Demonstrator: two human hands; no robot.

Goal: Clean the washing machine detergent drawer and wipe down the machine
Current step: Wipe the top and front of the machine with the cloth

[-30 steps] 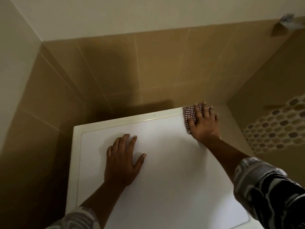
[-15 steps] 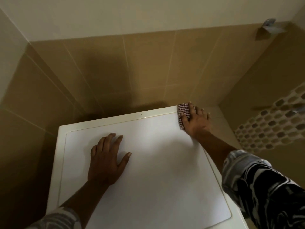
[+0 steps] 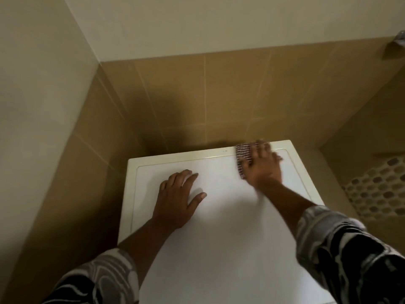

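The white top of the washing machine (image 3: 219,238) fills the lower middle of the head view. My left hand (image 3: 177,198) lies flat on it near the back left, fingers spread. My right hand (image 3: 265,167) presses a red-and-white checked cloth (image 3: 243,156) onto the top close to its back edge, right of centre. The hand is blurred by motion and covers most of the cloth. The detergent drawer is out of view.
Tan tiled walls (image 3: 208,102) close in behind and to the left of the machine. A mosaic tile band (image 3: 377,189) runs along the right wall. A metal fitting (image 3: 400,40) sticks out at the upper right.
My right hand has slid the cloth leftward along the back edge, away from the back right corner. My left hand stays flat on the top. The camera view has shifted.
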